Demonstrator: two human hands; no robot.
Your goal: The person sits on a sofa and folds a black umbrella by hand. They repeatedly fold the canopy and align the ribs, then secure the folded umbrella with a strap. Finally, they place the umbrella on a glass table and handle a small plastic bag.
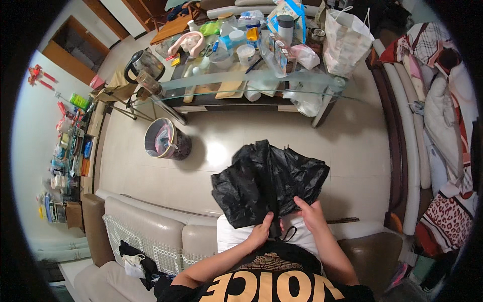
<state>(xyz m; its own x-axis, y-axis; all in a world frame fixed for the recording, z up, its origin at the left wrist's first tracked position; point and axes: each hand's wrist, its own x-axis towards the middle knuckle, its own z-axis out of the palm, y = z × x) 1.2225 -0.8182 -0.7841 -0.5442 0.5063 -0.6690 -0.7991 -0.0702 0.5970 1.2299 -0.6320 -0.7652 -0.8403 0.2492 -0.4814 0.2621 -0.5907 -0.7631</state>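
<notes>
A black folding umbrella [249, 185] lies across my lap, collapsed, its fabric loose and fanned out to both sides. My left hand [262, 229] grips it near the handle, thumb on top. A thin wrist strap [290, 234] loops out beside the handle. On the right, my right hand [310, 213] pinches the lower edge of the fabric between thumb and fingers. Rib tips poke out along the far edge of the canopy. The folds hide most of the shaft.
A glass-topped coffee table [226, 81] stands ahead, crowded with containers, a bottle and bags. A lined waste bin [177, 145] is on the tiled floor to the left. I sit on a leather sofa [143, 211]; another sofa [402, 151] with blankets is at right.
</notes>
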